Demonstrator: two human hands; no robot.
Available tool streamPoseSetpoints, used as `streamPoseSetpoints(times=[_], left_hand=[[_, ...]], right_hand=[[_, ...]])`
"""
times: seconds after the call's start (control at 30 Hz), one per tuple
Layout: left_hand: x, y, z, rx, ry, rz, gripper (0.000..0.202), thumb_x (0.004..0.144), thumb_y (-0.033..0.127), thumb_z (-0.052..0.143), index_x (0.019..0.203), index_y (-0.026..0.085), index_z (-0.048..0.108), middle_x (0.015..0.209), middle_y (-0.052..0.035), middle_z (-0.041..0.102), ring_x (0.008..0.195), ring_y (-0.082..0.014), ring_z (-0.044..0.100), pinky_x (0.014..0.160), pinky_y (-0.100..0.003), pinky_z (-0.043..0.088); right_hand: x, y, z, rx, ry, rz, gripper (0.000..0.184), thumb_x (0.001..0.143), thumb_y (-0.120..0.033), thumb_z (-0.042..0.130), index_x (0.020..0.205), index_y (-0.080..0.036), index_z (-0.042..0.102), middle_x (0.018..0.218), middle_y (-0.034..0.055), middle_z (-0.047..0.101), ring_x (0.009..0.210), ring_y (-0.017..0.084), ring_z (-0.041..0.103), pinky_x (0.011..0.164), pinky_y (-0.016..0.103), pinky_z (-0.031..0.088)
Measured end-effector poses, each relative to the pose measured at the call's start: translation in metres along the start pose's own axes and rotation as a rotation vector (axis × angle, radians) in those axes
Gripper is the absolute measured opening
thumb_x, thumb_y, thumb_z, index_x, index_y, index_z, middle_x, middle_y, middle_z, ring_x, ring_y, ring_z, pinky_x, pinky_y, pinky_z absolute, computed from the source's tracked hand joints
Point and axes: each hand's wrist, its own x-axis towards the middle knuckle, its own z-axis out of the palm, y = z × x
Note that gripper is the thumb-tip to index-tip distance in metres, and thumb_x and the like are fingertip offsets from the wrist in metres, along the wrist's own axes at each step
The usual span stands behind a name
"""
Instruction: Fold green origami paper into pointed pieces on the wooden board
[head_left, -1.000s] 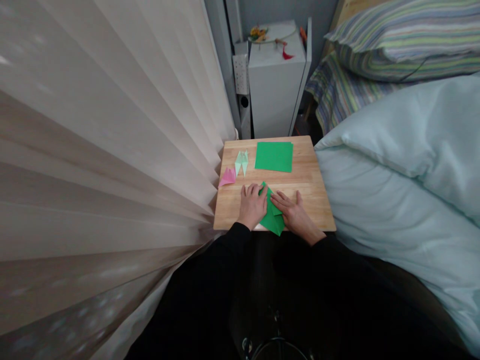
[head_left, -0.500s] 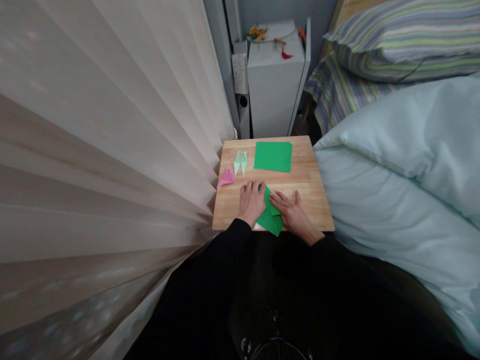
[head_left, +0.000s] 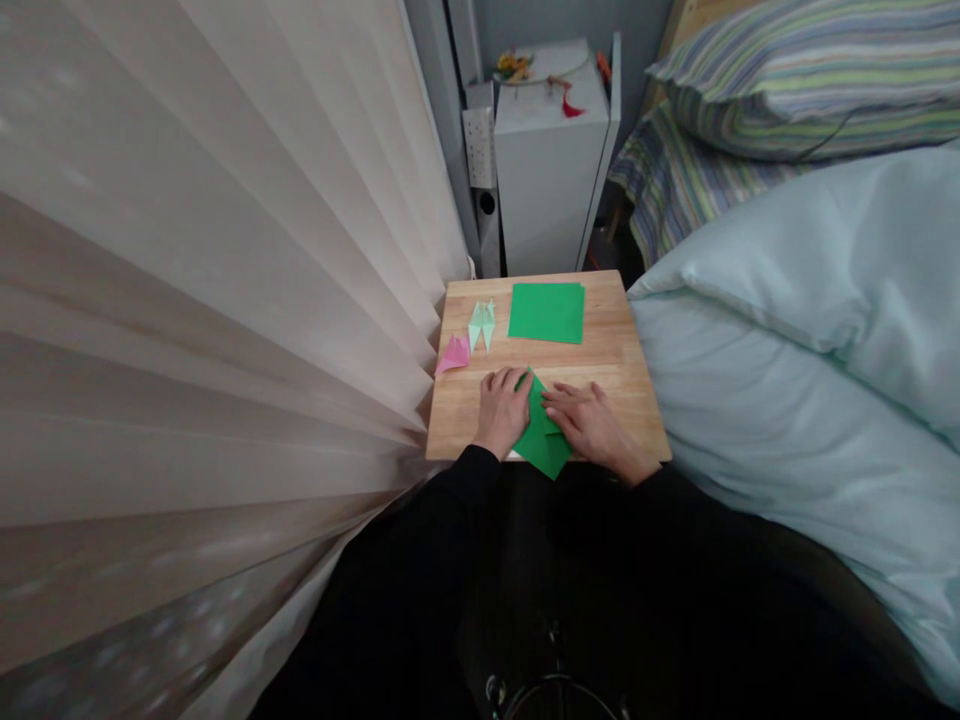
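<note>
A partly folded sheet of green origami paper lies at the front edge of the small wooden table, and its lower corner sticks out past that edge. My left hand is on the paper's left side, its fingers bent and closed on the upper left edge. From the right, my right hand rests its stretched fingertips on the paper's right side, partly over a folded flap. The part of the sheet beneath my fingers is hidden.
Farther back on the wooden table lies a stack of green paper. A pale green origami piece and a pink one sit at the left. A curtain borders the left side, a bed with a quilt the right.
My right hand has shifted slightly to the right, its fingers closer together. The green paper's lower part has turned a little, with its corner slightly lower. My left hand stays nearly still.
</note>
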Motion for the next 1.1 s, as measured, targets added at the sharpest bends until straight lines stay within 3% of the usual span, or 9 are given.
streamPoseSetpoints(times=[0.1, 0.2, 0.43, 0.63, 0.87, 1.1], left_hand=[[-0.008, 0.008, 0.002, -0.022, 0.000, 0.028, 0.040, 0.100, 0.018, 0.050, 0.138, 0.016, 0.062, 0.141, -0.0125, 0.064, 0.132, -0.0302, 0.053, 0.113, -0.049, 0.038], [-0.015, 0.016, 0.002, -0.051, 0.002, 0.011, 0.039, 0.101, 0.023, 0.051, 0.138, 0.016, 0.063, 0.141, -0.0135, 0.064, 0.132, -0.0308, 0.052, 0.111, -0.048, 0.040], [-0.015, 0.015, -0.005, -0.075, -0.012, -0.014, 0.045, 0.100, 0.030, 0.055, 0.142, 0.015, 0.059, 0.143, -0.0143, 0.062, 0.135, -0.0326, 0.051, 0.111, -0.049, 0.040], [-0.012, 0.014, -0.008, -0.042, -0.042, 0.005, 0.049, 0.099, 0.031, 0.055, 0.144, 0.013, 0.055, 0.148, -0.0157, 0.059, 0.137, -0.0339, 0.048, 0.109, -0.052, 0.040], [-0.009, 0.018, -0.015, 0.032, -0.074, 0.016, 0.046, 0.102, 0.031, 0.047, 0.144, 0.013, 0.053, 0.147, -0.0161, 0.060, 0.135, -0.0337, 0.049, 0.105, -0.052, 0.040], [-0.007, 0.018, -0.016, 0.072, -0.085, -0.008, 0.047, 0.103, 0.031, 0.045, 0.147, 0.015, 0.051, 0.150, -0.0157, 0.058, 0.136, -0.0328, 0.048, 0.106, -0.052, 0.039]], right_hand=[[0.011, 0.011, -0.004, 0.027, 0.016, -0.026, 0.031, 0.103, -0.024, 0.051, 0.115, -0.023, 0.079, 0.122, 0.0083, 0.080, 0.121, 0.028, 0.069, 0.112, 0.052, 0.045], [0.018, 0.020, -0.001, 0.021, 0.038, -0.084, 0.029, 0.097, -0.017, 0.058, 0.116, -0.022, 0.080, 0.120, 0.0079, 0.080, 0.116, 0.027, 0.069, 0.106, 0.045, 0.049], [0.015, 0.026, 0.010, -0.095, 0.116, -0.182, 0.039, 0.098, -0.022, 0.063, 0.137, -0.023, 0.070, 0.140, 0.0085, 0.072, 0.129, 0.031, 0.061, 0.109, 0.051, 0.044], [0.011, 0.019, 0.012, -0.242, 0.079, -0.228, 0.046, 0.104, -0.027, 0.055, 0.151, -0.025, 0.058, 0.154, 0.0077, 0.061, 0.138, 0.033, 0.055, 0.113, 0.054, 0.039], [0.008, 0.009, 0.009, -0.313, 0.018, -0.171, 0.053, 0.099, -0.009, 0.047, 0.149, -0.022, 0.058, 0.154, 0.0072, 0.061, 0.137, 0.034, 0.053, 0.116, 0.056, 0.036], [0.001, 0.019, 0.000, -0.204, -0.052, -0.152, 0.057, 0.092, -0.003, 0.049, 0.144, -0.021, 0.063, 0.150, 0.0078, 0.064, 0.139, 0.031, 0.054, 0.121, 0.058, 0.033]])
